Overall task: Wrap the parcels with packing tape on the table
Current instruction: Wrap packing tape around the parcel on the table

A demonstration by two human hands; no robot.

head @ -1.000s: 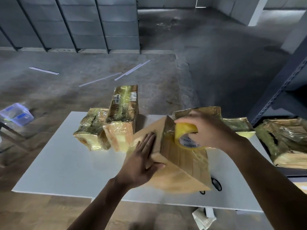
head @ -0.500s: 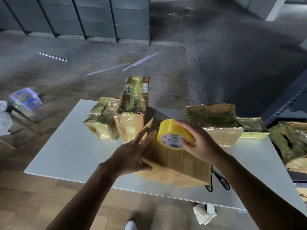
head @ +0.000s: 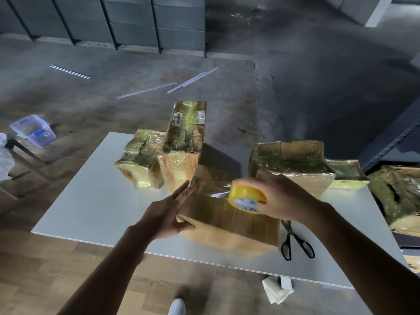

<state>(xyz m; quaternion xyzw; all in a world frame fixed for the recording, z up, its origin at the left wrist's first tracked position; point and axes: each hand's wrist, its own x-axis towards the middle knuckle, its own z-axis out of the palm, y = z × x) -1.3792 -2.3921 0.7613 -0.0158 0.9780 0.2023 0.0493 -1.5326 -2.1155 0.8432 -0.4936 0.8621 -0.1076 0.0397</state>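
Since a moment ago the yellow tape roll [head: 244, 195] has dropped onto the cardboard parcel [head: 236, 223]. The parcel sits near the white table's [head: 91, 201] front edge. The left hand [head: 168, 214] presses flat against its left side, the right hand [head: 284, 196] grips the roll, and scissors [head: 293, 242] lie just beside.

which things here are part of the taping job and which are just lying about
Job in hand: cardboard parcel, steadied by the left hand; yellow packing tape roll, gripped by the right hand; scissors; wrapped parcels on the table.
Lying about: clear plastic tub; white strips on the floor; crumpled white sheet below the table edge.
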